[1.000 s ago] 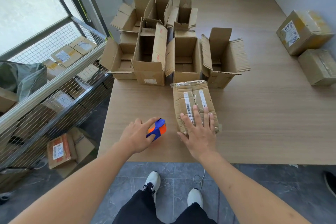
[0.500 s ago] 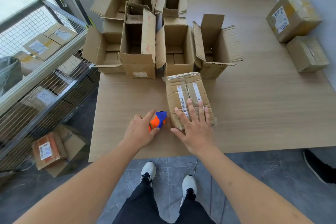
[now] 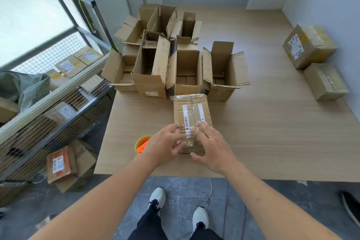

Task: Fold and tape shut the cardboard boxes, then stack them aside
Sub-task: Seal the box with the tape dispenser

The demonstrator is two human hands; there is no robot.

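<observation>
A closed cardboard box (image 3: 191, 112) with white barcode labels and clear tape lies on the wooden table (image 3: 272, 132) near the front edge. My left hand (image 3: 164, 143) and my right hand (image 3: 211, 145) both hover over its near end, fingers spread, holding nothing. The orange tape dispenser (image 3: 141, 143) rests on the table just left of my left hand, partly hidden by it. Several open cardboard boxes (image 3: 185, 70) stand in a cluster behind the closed box, flaps up.
Two taped boxes (image 3: 309, 46) sit at the table's far right by the wall. A metal wire rack (image 3: 58, 87) holding parcels runs along the left. More parcels (image 3: 60, 163) lie on the floor below. A dark shoe (image 3: 350, 206) shows at the right edge.
My left hand has let go of the tape dispenser and moved right over the box. The dispenser now rests on the table. My right hand lifted slightly.
</observation>
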